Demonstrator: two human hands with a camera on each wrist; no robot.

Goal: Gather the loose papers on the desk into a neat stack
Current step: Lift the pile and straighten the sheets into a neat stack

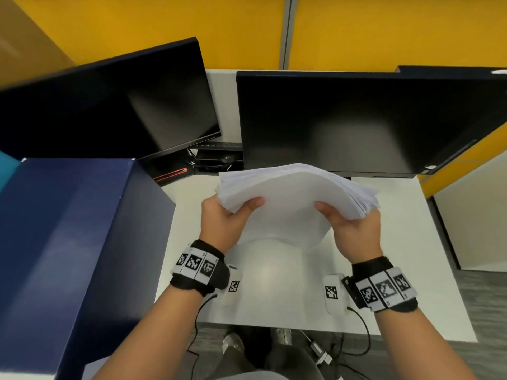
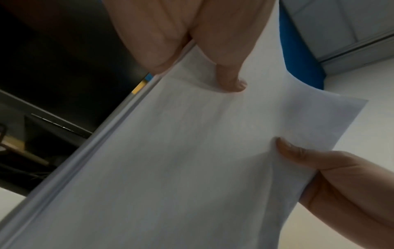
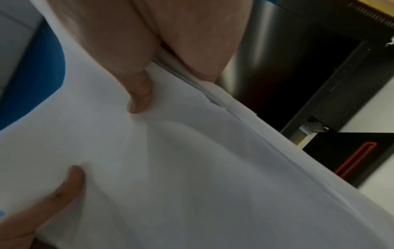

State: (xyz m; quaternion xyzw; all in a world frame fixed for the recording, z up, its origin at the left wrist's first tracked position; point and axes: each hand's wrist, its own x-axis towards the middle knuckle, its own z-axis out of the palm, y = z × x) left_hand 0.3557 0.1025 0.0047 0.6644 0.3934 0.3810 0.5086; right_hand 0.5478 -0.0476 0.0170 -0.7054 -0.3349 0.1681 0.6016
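A thick stack of white papers is held up above the white desk, bowed upward in the middle. My left hand grips its near left corner, thumb on top. My right hand grips the near right side the same way. The sheet edges fan out unevenly on the right. In the left wrist view the stack fills the frame with my left thumb pressed on it and the other hand's thumb at the far edge. The right wrist view shows the papers with staggered edges under my right thumb.
Two dark monitors stand behind the papers. A tall dark blue box rises at the left, close to my left arm. Cables hang from my wristbands below the desk's front edge. A yellow partition backs the desk.
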